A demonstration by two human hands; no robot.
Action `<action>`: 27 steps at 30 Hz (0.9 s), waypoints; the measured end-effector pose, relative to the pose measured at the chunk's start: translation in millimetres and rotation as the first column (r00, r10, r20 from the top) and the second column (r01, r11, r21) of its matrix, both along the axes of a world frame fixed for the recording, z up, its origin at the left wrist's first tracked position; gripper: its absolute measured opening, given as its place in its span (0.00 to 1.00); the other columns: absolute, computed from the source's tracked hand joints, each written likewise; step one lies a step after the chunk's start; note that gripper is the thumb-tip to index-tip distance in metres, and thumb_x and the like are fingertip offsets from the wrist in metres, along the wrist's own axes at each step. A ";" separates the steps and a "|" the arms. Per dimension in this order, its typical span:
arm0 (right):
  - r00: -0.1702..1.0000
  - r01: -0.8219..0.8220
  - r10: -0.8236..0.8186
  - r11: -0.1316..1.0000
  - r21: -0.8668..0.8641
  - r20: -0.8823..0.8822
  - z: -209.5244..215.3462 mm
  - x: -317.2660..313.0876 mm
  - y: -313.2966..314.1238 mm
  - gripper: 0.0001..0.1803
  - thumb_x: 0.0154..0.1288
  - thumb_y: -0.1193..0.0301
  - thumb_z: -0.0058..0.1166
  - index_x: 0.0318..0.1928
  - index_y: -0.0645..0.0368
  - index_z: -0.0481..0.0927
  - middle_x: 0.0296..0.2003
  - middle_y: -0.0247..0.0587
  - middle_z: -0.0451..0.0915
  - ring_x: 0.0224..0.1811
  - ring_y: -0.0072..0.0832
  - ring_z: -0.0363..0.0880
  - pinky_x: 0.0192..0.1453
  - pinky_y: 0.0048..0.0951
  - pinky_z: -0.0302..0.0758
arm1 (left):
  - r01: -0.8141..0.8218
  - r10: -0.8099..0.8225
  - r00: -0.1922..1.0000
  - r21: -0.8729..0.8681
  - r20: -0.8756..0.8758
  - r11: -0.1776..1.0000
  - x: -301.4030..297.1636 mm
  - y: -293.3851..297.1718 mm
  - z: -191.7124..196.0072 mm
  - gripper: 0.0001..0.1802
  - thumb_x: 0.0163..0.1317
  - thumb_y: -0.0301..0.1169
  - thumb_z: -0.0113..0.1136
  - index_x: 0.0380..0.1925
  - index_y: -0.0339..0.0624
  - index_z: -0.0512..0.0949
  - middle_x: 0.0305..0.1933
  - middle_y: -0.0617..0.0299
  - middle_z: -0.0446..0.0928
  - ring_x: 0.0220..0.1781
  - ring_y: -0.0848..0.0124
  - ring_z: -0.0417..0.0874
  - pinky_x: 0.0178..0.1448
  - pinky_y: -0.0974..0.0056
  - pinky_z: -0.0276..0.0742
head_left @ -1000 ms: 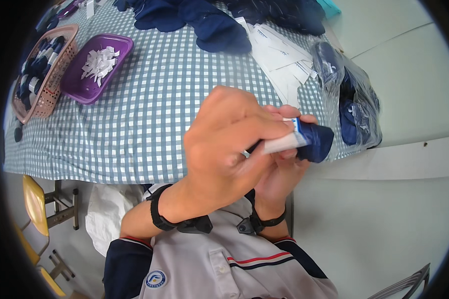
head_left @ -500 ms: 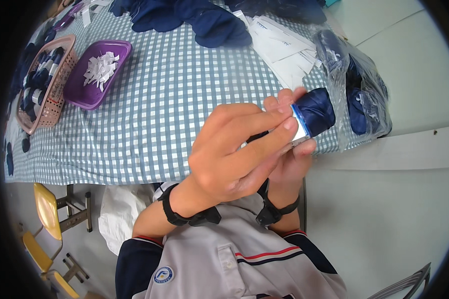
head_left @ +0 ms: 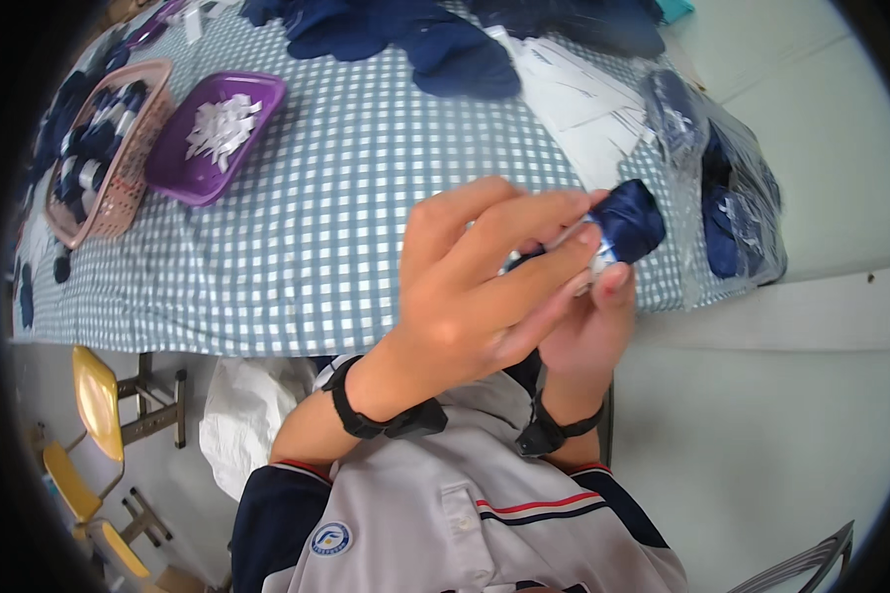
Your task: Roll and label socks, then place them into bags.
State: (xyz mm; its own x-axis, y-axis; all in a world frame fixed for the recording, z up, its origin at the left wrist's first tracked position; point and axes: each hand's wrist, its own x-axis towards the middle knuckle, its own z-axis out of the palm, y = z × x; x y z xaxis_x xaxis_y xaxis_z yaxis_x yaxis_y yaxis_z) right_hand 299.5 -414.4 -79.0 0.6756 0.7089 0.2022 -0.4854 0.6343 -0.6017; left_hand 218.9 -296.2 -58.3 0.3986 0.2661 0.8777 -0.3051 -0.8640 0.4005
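Note:
A rolled navy fabric bundle point(head_left: 631, 219) is held between my two hands above the right part of the table. Around its near end runs a white paper band point(head_left: 601, 259). My left hand point(head_left: 465, 282) reaches across from the left, its fingers pressing on the band and the roll. From below, my right hand point(head_left: 591, 331) grips the same roll, its thumb at the band's lower edge. My left fingers hide part of the roll and most of the band.
On the checked tablecloth point(head_left: 346, 148), a pink basket point(head_left: 119, 203) holds banded navy rolls. Beside it, a purple tray point(head_left: 180, 183) holds white slips point(head_left: 225, 128). Farther off lie navy fabric pieces point(head_left: 465, 64), white papers point(head_left: 583, 94) and a clear plastic bag point(head_left: 747, 198). Yellow seats point(head_left: 97, 395) stand lower left.
My left fingers have slid over the paper band, covering more of it. Its blue edge shows less now. The table and its contents have shifted slightly right in view.

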 end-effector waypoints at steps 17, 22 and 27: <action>0.981 0.193 -0.194 0.980 -0.052 -0.017 -2.2 -16.0 -5.4 0.42 0.65 0.52 0.67 0.72 0.55 0.64 0.65 0.41 0.71 0.69 0.36 0.70 0.73 0.44 0.70 | -0.229 0.216 0.966 0.084 0.142 0.970 -0.5 5.7 -0.6 0.17 0.45 0.30 0.70 0.39 0.48 0.88 0.44 0.70 0.85 0.41 0.70 0.80 0.44 0.62 0.68; 0.973 0.232 -0.232 0.971 -0.046 0.020 -5.6 -14.6 -1.4 0.40 0.63 0.56 0.68 0.71 0.55 0.66 0.65 0.41 0.72 0.69 0.37 0.71 0.74 0.45 0.70 | -0.240 0.224 0.964 0.104 0.146 0.965 -2.1 14.1 -1.3 0.18 0.43 0.30 0.71 0.39 0.49 0.88 0.44 0.70 0.85 0.41 0.69 0.80 0.45 0.62 0.68; 0.986 0.165 -0.165 0.985 -0.051 0.012 -15.6 -4.3 -11.6 0.41 0.60 0.62 0.70 0.71 0.53 0.65 0.64 0.43 0.72 0.70 0.41 0.69 0.74 0.44 0.68 | -0.042 0.052 0.993 -0.095 0.108 0.995 -5.4 17.7 -5.5 0.16 0.44 0.28 0.72 0.38 0.48 0.87 0.42 0.68 0.84 0.44 0.63 0.81 0.48 0.58 0.70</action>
State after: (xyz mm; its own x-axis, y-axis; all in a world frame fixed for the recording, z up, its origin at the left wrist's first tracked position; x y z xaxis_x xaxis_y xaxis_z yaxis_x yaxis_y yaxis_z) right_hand 295.2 -426.0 -94.6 0.7829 0.5973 0.1739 -0.3718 0.6733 -0.6391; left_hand 213.5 -278.5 -63.8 0.2862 0.3641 0.8863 -0.3114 -0.8394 0.4454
